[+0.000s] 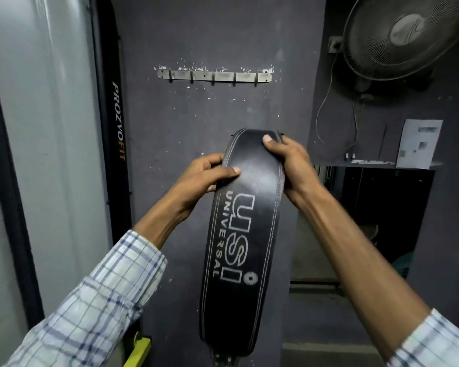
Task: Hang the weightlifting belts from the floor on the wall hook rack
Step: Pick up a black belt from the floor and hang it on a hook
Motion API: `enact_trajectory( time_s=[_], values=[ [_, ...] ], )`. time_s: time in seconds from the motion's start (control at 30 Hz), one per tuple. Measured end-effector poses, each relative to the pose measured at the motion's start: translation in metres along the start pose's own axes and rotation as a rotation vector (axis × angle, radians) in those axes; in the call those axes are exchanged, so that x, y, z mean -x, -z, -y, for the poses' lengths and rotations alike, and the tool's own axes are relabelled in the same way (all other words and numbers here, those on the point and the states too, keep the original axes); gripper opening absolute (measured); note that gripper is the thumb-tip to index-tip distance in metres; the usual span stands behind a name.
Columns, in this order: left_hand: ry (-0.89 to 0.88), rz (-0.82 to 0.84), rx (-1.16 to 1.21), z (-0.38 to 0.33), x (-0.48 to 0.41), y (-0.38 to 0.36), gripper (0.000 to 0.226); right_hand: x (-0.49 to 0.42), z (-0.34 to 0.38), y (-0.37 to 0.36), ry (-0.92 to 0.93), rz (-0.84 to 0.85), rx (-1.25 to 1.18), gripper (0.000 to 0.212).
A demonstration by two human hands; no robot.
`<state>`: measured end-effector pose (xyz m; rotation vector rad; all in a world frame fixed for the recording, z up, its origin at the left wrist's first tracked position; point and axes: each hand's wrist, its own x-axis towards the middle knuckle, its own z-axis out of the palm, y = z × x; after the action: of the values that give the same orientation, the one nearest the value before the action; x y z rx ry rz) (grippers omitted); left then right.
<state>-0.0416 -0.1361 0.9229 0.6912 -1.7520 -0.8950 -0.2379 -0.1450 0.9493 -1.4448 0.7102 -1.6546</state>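
A wide black leather weightlifting belt (249, 234) with white stitching and white "USI UNIVERSAL" lettering hangs upright in front of me. My left hand (202, 178) grips its left edge near the top, thumb across the face. My right hand (289, 165) grips the right edge at the top bend, thumb on the leather. The belt's far end is folded behind and hidden. Above the belt, a grey metal hook rack (214, 76) with several bare hooks is fixed on the dark wall, well apart from the belt's top.
A grey panel and a black upright marked "PROZYOFIT" (119, 120) stand at the left. A wall fan (406, 33) with a dangling cord is at the upper right, above a ledge with a paper sheet (419, 144). A yellow object (141, 348) lies low beside the belt.
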Motion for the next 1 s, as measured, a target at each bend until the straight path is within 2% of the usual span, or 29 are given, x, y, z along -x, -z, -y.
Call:
enact_trajectory(
  time_s=[0.03,0.1,0.17,0.27,0.3,0.4,0.47,0.5,0.53,0.6,0.63,0.7,0.8,0.83,0.9,0.93,1.0],
  values=[
    [0.044,-0.018,-0.024,-0.002,-0.003,0.002,0.015,0.002,-0.005,-0.001,0.022,0.026,0.018,0.024],
    [0.103,-0.073,-0.029,-0.006,-0.014,0.006,0.033,0.006,-0.014,-0.007,0.069,0.082,0.054,0.019],
    [0.098,-0.108,0.048,-0.008,-0.027,0.01,0.048,0.01,-0.025,-0.012,0.112,0.121,0.099,0.023],
    [0.001,-0.143,0.163,-0.003,-0.041,0.018,0.03,0.008,-0.04,-0.02,0.156,0.108,0.167,0.026],
    [-0.028,-0.152,0.167,0.002,-0.043,0.022,0.026,0.003,-0.043,-0.022,0.12,0.086,0.153,0.035],
    [-0.103,-0.121,0.175,0.021,-0.04,0.034,0.02,-0.01,-0.041,-0.034,-0.154,0.044,0.065,0.091],
    [-0.138,-0.079,0.162,0.032,-0.037,0.046,0.022,-0.025,-0.042,-0.046,-0.222,0.049,-0.008,0.102],
    [-0.15,-0.051,0.158,0.038,-0.035,0.052,0.023,-0.032,-0.042,-0.052,-0.245,0.03,-0.026,0.099],
    [-0.161,-0.024,0.15,0.043,-0.034,0.058,0.022,-0.037,-0.041,-0.059,-0.249,0.005,-0.022,0.084],
    [-0.161,0.023,0.122,0.05,-0.034,0.073,0.014,-0.049,-0.045,-0.072,-0.236,-0.047,0.031,0.04],
    [-0.137,0.039,0.12,0.053,-0.036,0.08,0.01,-0.053,-0.049,-0.078,-0.229,-0.077,0.037,0.031],
    [-0.037,0.036,0.146,0.058,-0.045,0.094,0.027,-0.054,-0.058,-0.091,-0.18,-0.111,0.046,0.028],
    [0.137,-0.015,0.195,0.053,-0.064,0.107,0.048,-0.047,-0.074,-0.107,-0.035,-0.077,0.086,0.024],
    [0.168,-0.043,0.218,0.049,-0.071,0.11,0.047,-0.046,-0.08,-0.109,0.006,-0.061,0.112,0.02],
    [0.162,-0.127,0.287,0.046,-0.085,0.112,0.031,-0.043,-0.092,-0.111,0.057,-0.044,0.158,0.014],
    [0.124,-0.159,0.29,0.046,-0.09,0.111,0.022,-0.044,-0.097,-0.11,0.063,-0.039,0.168,0.011],
    [0.023,-0.164,0.237,0.048,-0.091,0.11,0.018,-0.048,-0.101,-0.109,0.013,-0.037,0.134,0.006]
  ],
)
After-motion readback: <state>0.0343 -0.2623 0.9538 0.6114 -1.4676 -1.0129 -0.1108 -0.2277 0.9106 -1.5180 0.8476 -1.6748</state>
